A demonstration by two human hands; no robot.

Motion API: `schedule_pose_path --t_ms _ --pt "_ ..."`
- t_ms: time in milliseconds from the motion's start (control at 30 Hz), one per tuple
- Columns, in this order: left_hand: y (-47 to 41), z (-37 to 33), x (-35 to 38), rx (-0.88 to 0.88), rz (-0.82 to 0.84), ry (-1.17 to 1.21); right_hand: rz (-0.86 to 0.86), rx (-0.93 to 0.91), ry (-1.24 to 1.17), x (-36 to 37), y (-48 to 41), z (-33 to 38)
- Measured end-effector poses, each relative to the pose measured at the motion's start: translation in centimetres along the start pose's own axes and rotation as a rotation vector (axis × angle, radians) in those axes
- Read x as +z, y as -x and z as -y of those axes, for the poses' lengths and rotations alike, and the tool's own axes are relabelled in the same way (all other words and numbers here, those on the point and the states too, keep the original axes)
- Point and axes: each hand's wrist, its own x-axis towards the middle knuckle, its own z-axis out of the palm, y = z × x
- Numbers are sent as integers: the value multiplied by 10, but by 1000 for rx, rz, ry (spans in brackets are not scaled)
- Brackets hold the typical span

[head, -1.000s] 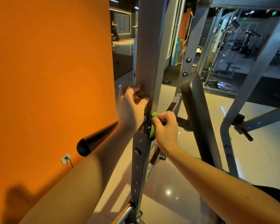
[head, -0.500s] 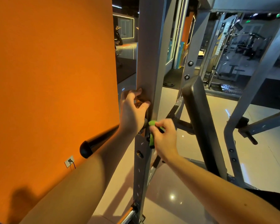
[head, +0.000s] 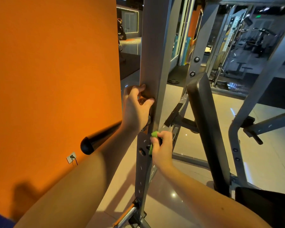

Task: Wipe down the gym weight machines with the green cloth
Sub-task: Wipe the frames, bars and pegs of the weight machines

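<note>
Both our hands are at the tall grey metal upright post (head: 152,63) of a weight machine. Our left hand (head: 136,109) grasps the post at its left edge, with the fingers curled onto the metal. Just below it and to the right, our right hand (head: 162,146) is clenched around the small bunched green cloth (head: 153,134) and holds it against the post's right edge, near a round bolt hole (head: 141,151) in the front face. Only a little of the cloth shows past our fingers. A long black padded backrest (head: 202,120) leans tilted to the right of the post. A black round bar with a capped end (head: 95,142) sticks out to the left beneath our left forearm, in front of the plain orange wall (head: 56,71). Low on that wall sits a white socket with a plug in it (head: 71,157). A chrome peg (head: 127,214) juts out at the foot of the post, above the glossy pale tiled floor (head: 179,199). More grey gym machines (head: 237,51) stand in the dim background.
</note>
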Motion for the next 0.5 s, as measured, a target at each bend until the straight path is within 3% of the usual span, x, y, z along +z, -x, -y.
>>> schedule_pose_path --t_ms 100,167,300,500 --pt "3 -8 -3 3 10 -51 151 188 140 -16 5 -17" --pt "8 -14 -6 29 34 -173 145 231 125 -30 4 -13" --pt "52 -7 -17 176 65 -337 112 180 14 -59 9 23" --pt "140 26 -24 91 130 -246 228 162 -139 -77 21 62"
